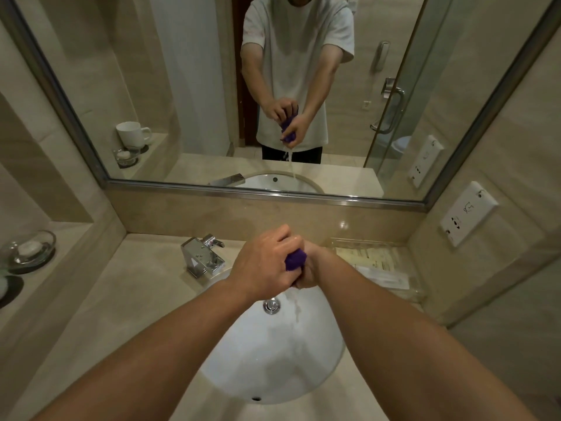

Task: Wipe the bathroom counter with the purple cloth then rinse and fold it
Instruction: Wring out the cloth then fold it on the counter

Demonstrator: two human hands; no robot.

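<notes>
— What are the fingers doing?
— Those of the left hand (pixel 264 262) curl tight over the bunched purple terry cloth (pixel 296 259). The right hand (pixel 312 268), touching it on the right, clenches the cloth's lower end.
— And the cloth itself?
— It is wadded between both fists, above the far part of the white oval ceramic sink (pixel 273 360). A thin stream of water (pixel 296 305) falls from it, right of the round chrome drain plug (pixel 271 305).
— Around that?
— A square chrome faucet (pixel 202 256) stands left of the hands on the beige stone counter (pixel 136 299). A clear plastic tray of packets (pixel 379 262) lies right, and a glass soap dish (pixel 30 247) is on the left ledge.
</notes>
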